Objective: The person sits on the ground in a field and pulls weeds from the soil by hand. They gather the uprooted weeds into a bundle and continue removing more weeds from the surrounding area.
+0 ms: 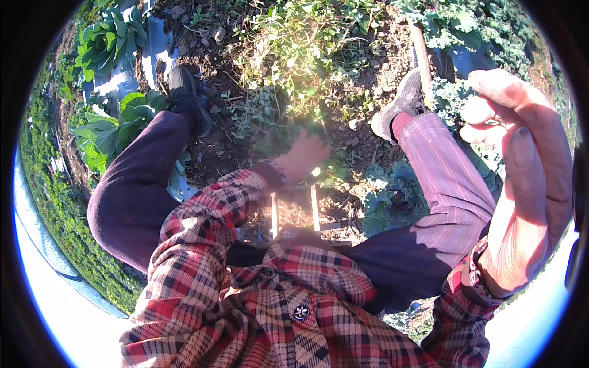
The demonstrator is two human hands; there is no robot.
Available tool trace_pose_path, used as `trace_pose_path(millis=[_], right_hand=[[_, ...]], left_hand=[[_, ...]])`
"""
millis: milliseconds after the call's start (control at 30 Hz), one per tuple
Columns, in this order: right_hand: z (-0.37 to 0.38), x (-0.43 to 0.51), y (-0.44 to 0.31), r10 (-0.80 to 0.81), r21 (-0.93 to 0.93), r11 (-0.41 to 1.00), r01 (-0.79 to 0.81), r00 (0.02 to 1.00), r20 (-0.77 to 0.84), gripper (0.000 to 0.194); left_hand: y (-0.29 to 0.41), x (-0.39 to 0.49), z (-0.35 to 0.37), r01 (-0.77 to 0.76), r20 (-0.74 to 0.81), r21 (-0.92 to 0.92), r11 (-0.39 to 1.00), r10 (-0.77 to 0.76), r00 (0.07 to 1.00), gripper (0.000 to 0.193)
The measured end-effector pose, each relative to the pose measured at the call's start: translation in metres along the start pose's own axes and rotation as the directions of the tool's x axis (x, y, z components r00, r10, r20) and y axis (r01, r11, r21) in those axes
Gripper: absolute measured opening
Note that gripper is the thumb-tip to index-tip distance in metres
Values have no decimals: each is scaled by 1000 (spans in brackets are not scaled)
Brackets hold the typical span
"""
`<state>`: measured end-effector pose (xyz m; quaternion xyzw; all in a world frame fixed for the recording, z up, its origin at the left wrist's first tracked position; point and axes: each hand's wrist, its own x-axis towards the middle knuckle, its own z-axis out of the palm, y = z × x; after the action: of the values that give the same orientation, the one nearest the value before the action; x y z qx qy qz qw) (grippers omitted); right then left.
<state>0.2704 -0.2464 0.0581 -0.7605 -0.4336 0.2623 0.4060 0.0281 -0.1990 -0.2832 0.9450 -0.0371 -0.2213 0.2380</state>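
My left hand (306, 154) is low between my legs, blurred, at the near edge of a patch of leafy weeds (308, 50); whether its fingers hold anything does not show. Close to the camera on the right, my right hand (520, 138) is raised with bent fingers and the thumb apart, and nothing is visible in it. Below my left hand, pale narrow bars (315, 207) stand out over dry straw. Curly-leaved kale (395, 198) grows beside my right leg, and a broad-leaved plant (115, 129) by my left leg.
My left shoe (184, 92) and right shoe (400, 103) rest on crumbly soil (207, 156). A pale wooden stick (421, 55) lies by the right shoe. Shiny plastic mulch (158, 46) covers ground at the upper left, near another leafy plant (110, 41). More kale (478, 23) stands at the upper right.
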Motion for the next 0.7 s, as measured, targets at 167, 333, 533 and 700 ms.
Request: trace_pose_path(millis=[167, 333, 533, 700], right_hand=[[-4, -2, 0, 4, -16, 1000, -4, 1000, -14, 41], [3, 0, 3, -4, -37, 999, 3, 1000, -30, 39], [8, 0, 4, -10, -36, 999, 8, 999, -42, 37], [18, 2, 0, 12, -50, 999, -15, 997, -77, 35]], left_hand=[[-28, -5, 7, 81, 240, 159, 984, -118, 963, 25], [-74, -9, -23, 244, -185, -368, 897, -327, 927, 14], [-119, -2, -106, 192, -263, -822, 537, -655, 709, 25], [-127, -21, -159, -391, -232, -919, -51, -733, 640, 29]])
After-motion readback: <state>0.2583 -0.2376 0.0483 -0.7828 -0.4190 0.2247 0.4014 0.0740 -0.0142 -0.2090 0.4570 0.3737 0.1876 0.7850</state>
